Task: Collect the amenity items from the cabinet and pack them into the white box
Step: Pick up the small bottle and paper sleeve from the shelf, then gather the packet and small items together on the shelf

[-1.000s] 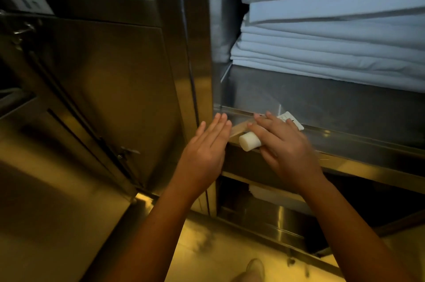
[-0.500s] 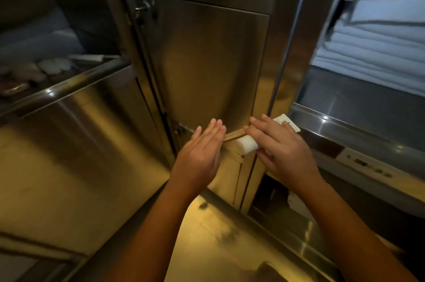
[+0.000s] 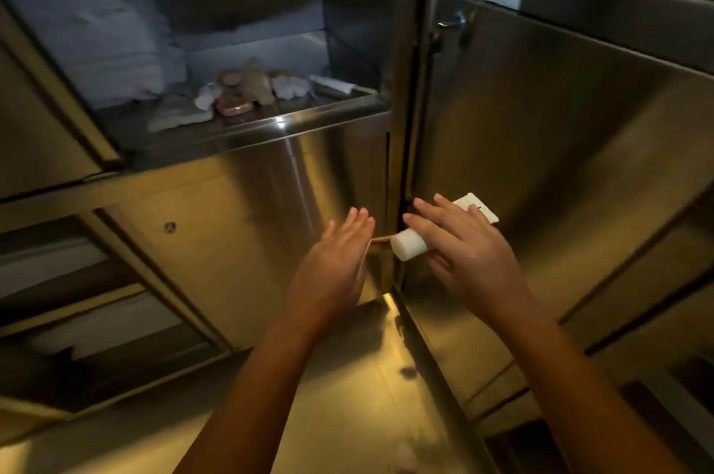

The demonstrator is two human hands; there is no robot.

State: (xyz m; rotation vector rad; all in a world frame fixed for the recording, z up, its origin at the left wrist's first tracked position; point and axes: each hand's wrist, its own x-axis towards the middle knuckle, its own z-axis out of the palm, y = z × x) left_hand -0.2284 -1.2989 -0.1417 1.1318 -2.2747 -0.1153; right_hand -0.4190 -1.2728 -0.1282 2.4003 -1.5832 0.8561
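My right hand (image 3: 469,261) holds a white tube (image 3: 409,245) with a flat crimped end, along with a thin wooden stick whose tip pokes out to the left. My left hand (image 3: 334,269) floats beside it with straight fingers, holding nothing I can see. On an open steel cabinet shelf (image 3: 270,126) up and to the left lies a small heap of amenity items (image 3: 247,91): wrapped packets, a brownish soap bar and a white tube. The white box is out of sight.
A closed steel cabinet door (image 3: 560,126) with a latch (image 3: 452,23) stands right of the shelf. Folded white linen (image 3: 89,33) is stacked at the shelf's left. Lower shelves (image 3: 77,299) show at the left; a steel surface (image 3: 347,377) lies below my arms.
The view has swung left from the linen stack to the shelf with amenity items. Both hands keep their pose, the right still holding the tube and stick.
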